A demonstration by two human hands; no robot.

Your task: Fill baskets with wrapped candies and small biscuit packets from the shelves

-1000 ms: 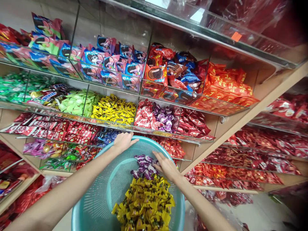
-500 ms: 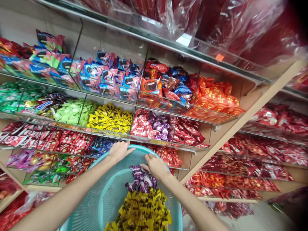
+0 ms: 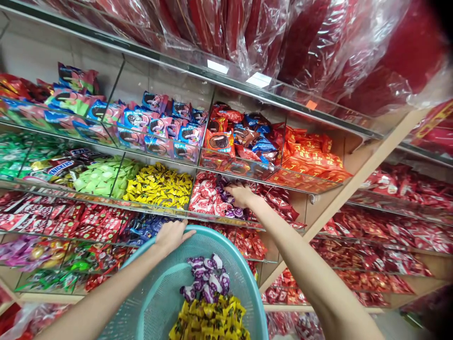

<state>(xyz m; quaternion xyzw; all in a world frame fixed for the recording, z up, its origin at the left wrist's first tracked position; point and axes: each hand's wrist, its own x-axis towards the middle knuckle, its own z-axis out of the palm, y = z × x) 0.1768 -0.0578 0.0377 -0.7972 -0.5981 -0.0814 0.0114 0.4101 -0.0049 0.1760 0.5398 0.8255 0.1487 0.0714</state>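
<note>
The basket (image 3: 159, 293) is teal, candies (image 3: 210, 318) yellow and black, sweets (image 3: 214, 283) purple-white.

Mesh plastic basket (image 3: 159, 293), glossy candy wrappers (image 3: 208, 318)

Bright, glare on plastic (image 3: 332, 52), dark corner

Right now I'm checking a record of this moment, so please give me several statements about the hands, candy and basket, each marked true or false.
1. The left hand is on the rim of the round, teal, perforated plastic basket. True.
2. The right hand is inside the basket. False: it is at the purple-wrapped candies on the glass-fronted wooden shelving.
3. The basket holds only one colour of candy. False: purple-and-white twist-wrapped candies and yellow-wrapped candies lie in it.
4. On the shelving, pale-green packets lie left of yellow packets in the picture. True.
</note>
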